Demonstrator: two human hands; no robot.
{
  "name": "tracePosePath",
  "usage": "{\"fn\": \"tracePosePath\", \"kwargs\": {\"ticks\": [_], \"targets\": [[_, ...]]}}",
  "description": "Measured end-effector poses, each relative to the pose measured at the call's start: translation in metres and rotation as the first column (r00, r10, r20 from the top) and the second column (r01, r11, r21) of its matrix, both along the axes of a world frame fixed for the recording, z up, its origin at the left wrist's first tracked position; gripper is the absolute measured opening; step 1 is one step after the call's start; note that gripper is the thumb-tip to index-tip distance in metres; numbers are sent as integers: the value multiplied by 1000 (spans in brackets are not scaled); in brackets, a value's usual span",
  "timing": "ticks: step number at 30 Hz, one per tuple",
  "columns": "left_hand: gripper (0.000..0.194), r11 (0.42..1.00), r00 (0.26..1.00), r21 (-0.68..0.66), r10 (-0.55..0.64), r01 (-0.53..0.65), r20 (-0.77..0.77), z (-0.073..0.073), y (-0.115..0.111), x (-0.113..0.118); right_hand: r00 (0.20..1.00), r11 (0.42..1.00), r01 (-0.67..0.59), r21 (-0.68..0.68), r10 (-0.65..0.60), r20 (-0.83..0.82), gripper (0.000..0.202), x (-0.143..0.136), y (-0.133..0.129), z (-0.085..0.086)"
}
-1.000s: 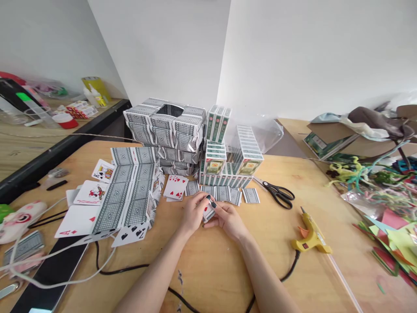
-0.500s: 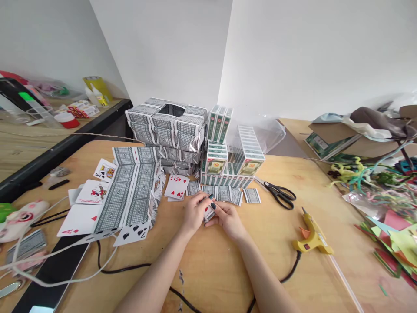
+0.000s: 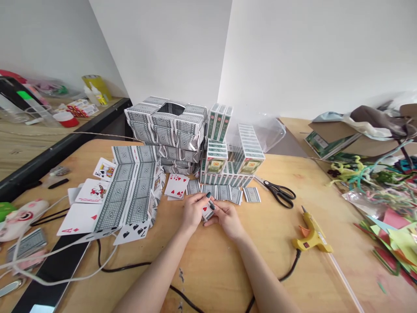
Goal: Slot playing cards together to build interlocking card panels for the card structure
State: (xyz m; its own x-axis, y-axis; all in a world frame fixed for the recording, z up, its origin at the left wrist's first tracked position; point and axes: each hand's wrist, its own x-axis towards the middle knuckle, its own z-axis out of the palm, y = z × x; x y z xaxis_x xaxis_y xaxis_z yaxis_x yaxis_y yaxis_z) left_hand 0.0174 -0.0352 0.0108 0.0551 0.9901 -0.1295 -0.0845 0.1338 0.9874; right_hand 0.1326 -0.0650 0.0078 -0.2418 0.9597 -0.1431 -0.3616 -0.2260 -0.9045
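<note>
Between my two hands, over the wooden table (image 3: 208,269), is a playing card (image 3: 206,212) with a red heart on its face and a patterned edge folded over. My left hand (image 3: 193,213) pinches it from the left side. On the other side my right hand (image 3: 227,216) grips it with thumb and fingers. Just beyond my hands lies a row of patterned card pieces (image 3: 223,192). A few face-up heart cards (image 3: 176,186) rest to the left of that row. Part of the held card is hidden by my fingers.
Box shapes covered in cards (image 3: 176,130) stand at the back, beside stacked card packs (image 3: 216,165). A folded card panel (image 3: 127,191) is on the left. Scissors (image 3: 279,193) and a yellow glue gun (image 3: 311,234) with a black cable lie right. Paper scraps (image 3: 397,243) cover the far right.
My fingers have shifted slightly on the card, and more of its heart face shows between my hands. The other things on the table stay where they were.
</note>
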Motion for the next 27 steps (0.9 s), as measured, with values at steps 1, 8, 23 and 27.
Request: {"fn": "tracePosePath", "kwargs": {"ticks": [1,8,23,27], "targets": [[24,1000,1000,-19,0,0,10,-1,0,0,1000,1000,-3,2,3,0,25,0,0,0],[24,997,988,72,-7,18,-151,2,-1,1,1000,1000,-20,-16,20,-12,26,2,0,3],[29,872,793,395,11,291,-609,4,-8,-1,988,992,124,32,-126,85,26,2,1,0],[30,890,787,372,24,263,-616,3,-7,-1,992,995,97,31,-99,78,25,1,0,-1]]}}
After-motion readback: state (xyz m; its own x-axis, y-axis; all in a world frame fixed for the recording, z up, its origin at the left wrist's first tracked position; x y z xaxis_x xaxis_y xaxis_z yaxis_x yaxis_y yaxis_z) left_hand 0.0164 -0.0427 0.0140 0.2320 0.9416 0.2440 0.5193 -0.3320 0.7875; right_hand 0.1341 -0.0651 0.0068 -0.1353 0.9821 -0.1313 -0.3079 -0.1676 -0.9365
